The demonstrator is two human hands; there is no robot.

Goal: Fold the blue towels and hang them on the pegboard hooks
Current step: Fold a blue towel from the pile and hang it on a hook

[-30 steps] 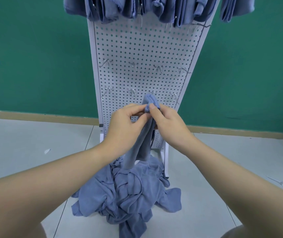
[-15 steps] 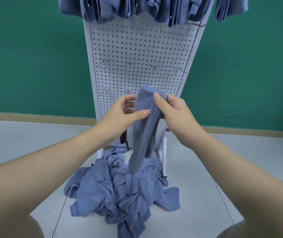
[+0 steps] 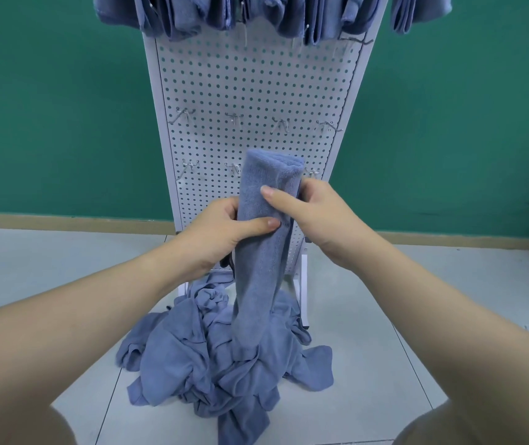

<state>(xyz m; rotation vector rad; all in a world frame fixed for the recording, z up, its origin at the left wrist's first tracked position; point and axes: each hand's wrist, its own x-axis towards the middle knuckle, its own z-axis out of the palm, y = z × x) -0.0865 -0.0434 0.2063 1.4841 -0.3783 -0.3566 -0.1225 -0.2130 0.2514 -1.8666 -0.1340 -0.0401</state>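
Note:
A folded blue towel (image 3: 261, 268) hangs in a long narrow strip in front of the white pegboard (image 3: 253, 85). My left hand (image 3: 221, 232) grips it from the left, thumb across its front. From the right, my right hand (image 3: 314, 213) holds it just below the folded top, thumb on the front. A heap of loose blue towels (image 3: 211, 364) lies on the floor at the board's foot. Several folded towels (image 3: 256, 14) hang along the top row of the board. Two rows of bare metal hooks (image 3: 234, 118) stick out lower down.
A green wall (image 3: 54, 107) with a tan skirting strip stands behind the board. The floor (image 3: 32, 268) is pale grey tile. The board's white feet (image 3: 303, 284) stand just behind the towel heap.
Both hands have raised the towel and its top is now a wider flat fold. My left thumb has moved across the towel's front below my right thumb.

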